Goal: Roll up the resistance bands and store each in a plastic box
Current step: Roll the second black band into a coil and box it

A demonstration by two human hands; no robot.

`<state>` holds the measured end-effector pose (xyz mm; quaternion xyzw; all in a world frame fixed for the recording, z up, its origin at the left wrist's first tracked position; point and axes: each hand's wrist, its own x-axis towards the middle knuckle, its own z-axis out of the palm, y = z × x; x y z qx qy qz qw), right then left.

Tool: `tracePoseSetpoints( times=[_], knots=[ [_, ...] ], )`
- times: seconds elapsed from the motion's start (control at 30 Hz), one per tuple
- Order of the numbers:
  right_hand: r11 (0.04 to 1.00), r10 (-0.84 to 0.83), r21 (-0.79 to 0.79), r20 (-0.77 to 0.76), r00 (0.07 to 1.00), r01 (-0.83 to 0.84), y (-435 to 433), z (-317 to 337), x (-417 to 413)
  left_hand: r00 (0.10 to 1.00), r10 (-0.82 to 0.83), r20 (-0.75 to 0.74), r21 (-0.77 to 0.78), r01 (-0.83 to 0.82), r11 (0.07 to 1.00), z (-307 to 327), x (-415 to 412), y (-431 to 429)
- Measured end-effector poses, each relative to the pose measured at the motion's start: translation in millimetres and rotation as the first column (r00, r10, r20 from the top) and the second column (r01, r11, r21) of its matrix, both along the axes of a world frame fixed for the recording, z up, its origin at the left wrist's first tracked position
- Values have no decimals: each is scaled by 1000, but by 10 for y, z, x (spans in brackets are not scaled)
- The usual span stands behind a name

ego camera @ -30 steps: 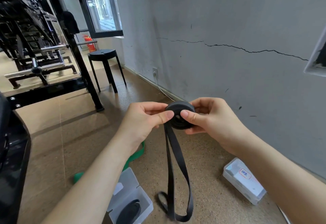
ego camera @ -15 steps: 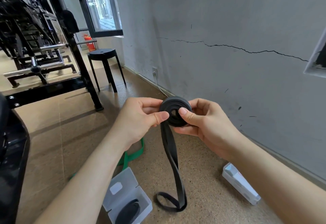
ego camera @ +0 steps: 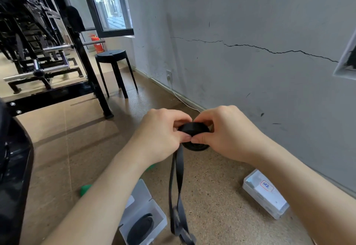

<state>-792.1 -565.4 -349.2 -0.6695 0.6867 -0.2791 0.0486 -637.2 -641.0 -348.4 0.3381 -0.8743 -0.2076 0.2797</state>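
Black resistance band (ego camera: 178, 160), half wound into a coil (ego camera: 193, 129), was held in the air between both hands: the left hand (ego camera: 159, 138) and right hand (ego camera: 227, 135) each pinched the coil with curled fingers, and the loose tail (ego camera: 174, 196) hung to the floor. Rolling was the step in hand; next, the coil likely needed turning under steady tension to take up the tail.

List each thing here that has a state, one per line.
black band: partly coiled, loose tail hanging down.
left hand: pinches the coil.
right hand: pinches the coil.
open box: lid open, on the floor.
rolled band: coiled, lying in the open box.
labelled box: lid shut, on the floor near the wall.
green band: on the floor, mostly hidden behind the left arm.
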Motion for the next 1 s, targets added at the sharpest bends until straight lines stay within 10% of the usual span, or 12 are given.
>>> tracePoseSetpoints(
  times=[0.37, 0.73, 1.0],
  knots=[
    [994, 1, -107, 292, 957, 32, -23, -38, -117, 991, 16, -136, 233, 16, 972, -60, 35, -86],
    [996, 48, -87, 767, 640, 30, -35, -105, -42, 872, 78, -484, 539, 227, 811, -76, 50, -130],
    [997, 43, -72, 789, 612, 23, -45, -137, -22, 962, 27, -273, 403, 89, 911, -43, 93, -156]
  ],
)
